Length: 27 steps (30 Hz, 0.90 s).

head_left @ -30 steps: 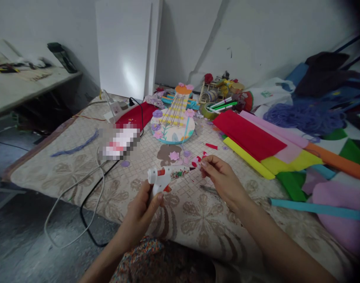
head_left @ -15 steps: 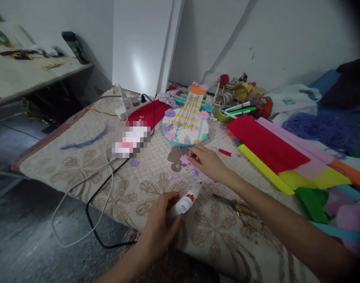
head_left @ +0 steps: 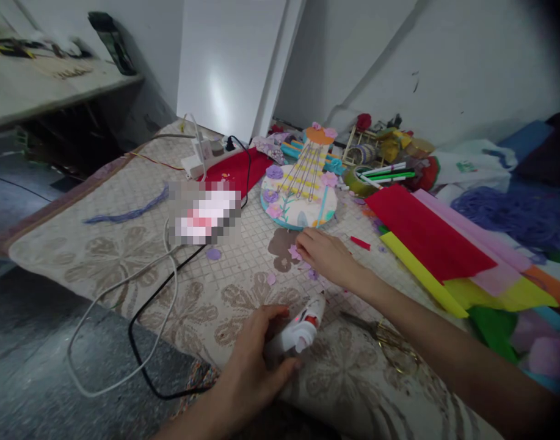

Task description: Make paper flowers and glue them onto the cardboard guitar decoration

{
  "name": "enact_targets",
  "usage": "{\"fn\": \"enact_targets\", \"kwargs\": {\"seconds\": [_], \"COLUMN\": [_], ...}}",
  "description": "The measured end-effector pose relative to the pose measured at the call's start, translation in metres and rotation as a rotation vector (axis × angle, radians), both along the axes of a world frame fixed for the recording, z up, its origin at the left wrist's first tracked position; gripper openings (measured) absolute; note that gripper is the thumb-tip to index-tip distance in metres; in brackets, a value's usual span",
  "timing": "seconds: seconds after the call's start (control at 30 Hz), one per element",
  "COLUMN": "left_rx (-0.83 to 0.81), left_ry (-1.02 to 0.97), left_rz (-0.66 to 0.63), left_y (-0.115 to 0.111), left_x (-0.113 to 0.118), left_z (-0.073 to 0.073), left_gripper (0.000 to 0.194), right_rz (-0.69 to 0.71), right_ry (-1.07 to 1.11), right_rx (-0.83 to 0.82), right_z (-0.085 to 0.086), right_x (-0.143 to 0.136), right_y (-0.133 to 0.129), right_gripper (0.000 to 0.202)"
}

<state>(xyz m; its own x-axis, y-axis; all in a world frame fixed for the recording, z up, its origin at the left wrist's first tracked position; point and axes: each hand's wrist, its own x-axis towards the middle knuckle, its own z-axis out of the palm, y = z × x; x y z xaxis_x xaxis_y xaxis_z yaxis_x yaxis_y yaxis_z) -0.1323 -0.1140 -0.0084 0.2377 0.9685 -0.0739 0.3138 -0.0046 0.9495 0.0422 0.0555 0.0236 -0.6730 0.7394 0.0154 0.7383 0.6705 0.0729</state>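
My left hand [head_left: 247, 360] is around a white hot glue gun [head_left: 298, 330] at the table's front edge, thumb and forefinger on either side of its body. The gun's nozzle points away to the upper right, and a small red light glows on it. My right hand [head_left: 323, 252] is closed in a pinch at a small pink paper flower [head_left: 295, 252] on the tablecloth; its fingertips are partly hidden. Purple paper pieces [head_left: 312, 275] lie just below that hand. Behind it lies a guitar-shaped craft piece [head_left: 302, 205], decorated with paper flowers and cord strings.
Gold-handled scissors [head_left: 389, 348] lie beneath my right forearm. Coloured paper sheets [head_left: 426, 238] and purple yarn [head_left: 494, 211] cover the right side. At left are a blurred-out device [head_left: 206, 214], a power strip [head_left: 215, 160] and looped cables [head_left: 137, 360].
The view has shifted slightly. My left hand's fingers are spread a little wider about the glue gun. My right hand stays at the pink flower, with its fingers now covering more of it.
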Motion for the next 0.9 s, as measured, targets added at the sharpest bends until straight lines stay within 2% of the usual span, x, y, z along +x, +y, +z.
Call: {"fn": "enact_targets", "kwargs": {"seconds": [0.1,0.23,0.43,0.53,0.6,0.67,0.8,0.9], "left_rx": [0.0,0.05,0.174,0.21,0.251,0.263,0.261,0.301], "left_ry": [-0.058,-0.087,-0.015,0.109,0.18,0.214,0.293,0.449], "left_rz": [-0.023,0.014,0.144,0.213,0.193,0.113,-0.011,-0.057], "left_y": [0.0,0.002,0.021,0.044,0.064,0.086,0.127,0.145], "left_x": [-0.004,-0.01,-0.03,-0.039,-0.039,-0.034,-0.01,0.006], "left_z": [0.001,0.002,0.013,0.024,0.03,0.033,0.025,0.016], "left_gripper": [0.059,0.051,0.035,0.024,0.021,0.02,0.016,0.012], "right_rz": [0.013,0.005,-0.074,-0.124,-0.142,-0.157,-0.227,-0.262], "right_ry": [-0.046,-0.043,0.274,0.383,0.393,0.381,0.391,0.42], "right_rx": [-0.001,-0.017,-0.196,-0.209,-0.223,-0.256,-0.316,-0.354], "right_z": [-0.002,-0.005,0.003,0.007,0.005,0.0,-0.008,-0.012], "right_x": [-0.002,-0.005,0.009,0.023,0.029,0.031,0.024,0.019], "right_y": [0.0,-0.001,0.001,0.004,0.007,0.007,0.007,0.007], "right_gripper": [0.007,0.008,0.007,0.009,0.011,0.01,0.007,0.01]}}
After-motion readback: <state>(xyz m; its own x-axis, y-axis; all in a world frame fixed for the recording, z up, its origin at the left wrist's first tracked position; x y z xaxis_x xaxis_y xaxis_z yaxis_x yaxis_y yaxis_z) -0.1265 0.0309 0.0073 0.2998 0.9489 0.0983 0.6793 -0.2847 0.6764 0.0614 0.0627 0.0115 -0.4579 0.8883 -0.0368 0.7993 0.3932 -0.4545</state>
